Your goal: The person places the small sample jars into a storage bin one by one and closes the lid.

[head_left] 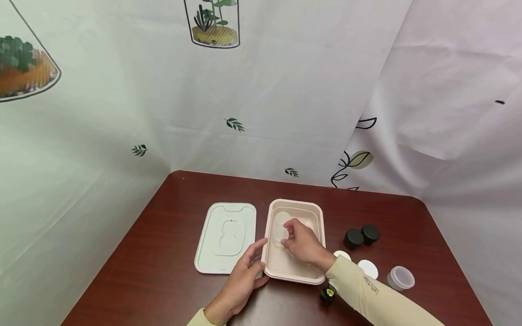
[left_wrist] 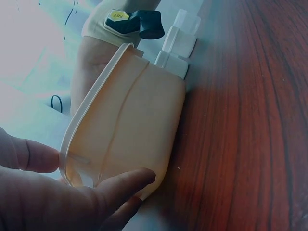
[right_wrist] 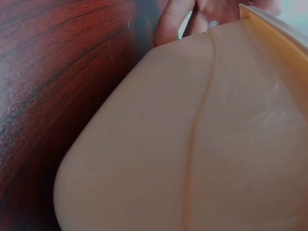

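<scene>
A beige plastic box (head_left: 322,222) stands uncovered on the table. My right hand (head_left: 303,244) reaches over its right side and pinches a small translucent round tub (head_left: 280,234) inside, between thumb and fingers. Just behind that tub, a second translucent tub (head_left: 282,217) sits in the box's back left. At the box's left side is my left hand (head_left: 244,278), its extended fingers touching the rim and outer wall; the left wrist view shows the fingers (left_wrist: 127,185) along the wall. In the right wrist view, the box wall (right_wrist: 130,130) hides my right hand.
Left of the box lies a flat white lid (head_left: 210,242). To the right are two black round containers (head_left: 353,238), two white round containers (head_left: 368,269), partly behind the sleeve, and a translucent lidded tub (head_left: 401,277). Patterned white cloth (head_left: 265,113) hangs behind the table.
</scene>
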Available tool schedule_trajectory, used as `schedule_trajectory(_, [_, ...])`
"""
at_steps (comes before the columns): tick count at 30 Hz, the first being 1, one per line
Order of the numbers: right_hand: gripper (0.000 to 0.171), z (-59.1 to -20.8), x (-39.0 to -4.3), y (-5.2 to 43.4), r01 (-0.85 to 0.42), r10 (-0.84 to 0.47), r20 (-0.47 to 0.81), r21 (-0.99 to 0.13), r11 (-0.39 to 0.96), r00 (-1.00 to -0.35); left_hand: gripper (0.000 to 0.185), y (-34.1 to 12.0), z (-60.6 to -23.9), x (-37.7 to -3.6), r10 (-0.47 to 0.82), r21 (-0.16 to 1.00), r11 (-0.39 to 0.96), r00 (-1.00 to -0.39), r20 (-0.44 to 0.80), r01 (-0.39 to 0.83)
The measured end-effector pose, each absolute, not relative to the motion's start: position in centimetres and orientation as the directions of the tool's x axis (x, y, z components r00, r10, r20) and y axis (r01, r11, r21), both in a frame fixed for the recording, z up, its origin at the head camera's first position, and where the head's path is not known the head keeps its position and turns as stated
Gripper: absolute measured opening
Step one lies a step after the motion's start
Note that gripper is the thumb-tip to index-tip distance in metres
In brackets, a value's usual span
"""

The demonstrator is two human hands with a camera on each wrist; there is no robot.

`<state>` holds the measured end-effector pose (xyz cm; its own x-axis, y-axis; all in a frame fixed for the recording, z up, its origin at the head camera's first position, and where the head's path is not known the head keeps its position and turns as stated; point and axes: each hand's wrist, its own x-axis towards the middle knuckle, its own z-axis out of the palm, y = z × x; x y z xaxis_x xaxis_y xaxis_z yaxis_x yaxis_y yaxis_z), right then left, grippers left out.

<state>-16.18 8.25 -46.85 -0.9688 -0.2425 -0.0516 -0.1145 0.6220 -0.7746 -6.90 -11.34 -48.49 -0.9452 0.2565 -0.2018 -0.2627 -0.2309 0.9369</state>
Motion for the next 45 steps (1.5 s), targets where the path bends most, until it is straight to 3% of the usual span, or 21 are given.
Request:
schedule_trajectory(13, [0.041,-46.3,-15.9,8.9,-0.068,-0.189,-0.057,-0.801,0.594,-0.98,0.065,-11.0,-48.8,-6.9,0.265,0.935,-0.233,-0.942,-0.204,-0.268])
schedule_trajectory(21, [0.048,-43.4,-14.8,11.2,-0.048,-0.172,-0.041,-0.874,0.483,-0.984,0.065,-10.8,-48.7,-6.8,0.267,0.933,-0.233,-0.94,-0.211,-0.275])
schedule_trajectory(36, [0.049,-41.4,-10.4,21.3,-0.058,-0.031,0.051,-0.951,0.303,-0.998,0.065,-11.4,-48.6,-6.7,0.246,0.928,-0.243,-0.944,-0.221,-0.281])
schedule_trajectory(45, [0.057,-44.0,-7.0,29.7,0.128,0.215,-0.035,-0.892,0.433,-0.976,0.067,-11.2,-48.5,-6.8,0.234,0.928,-0.242,-0.946,-0.226,-0.282])
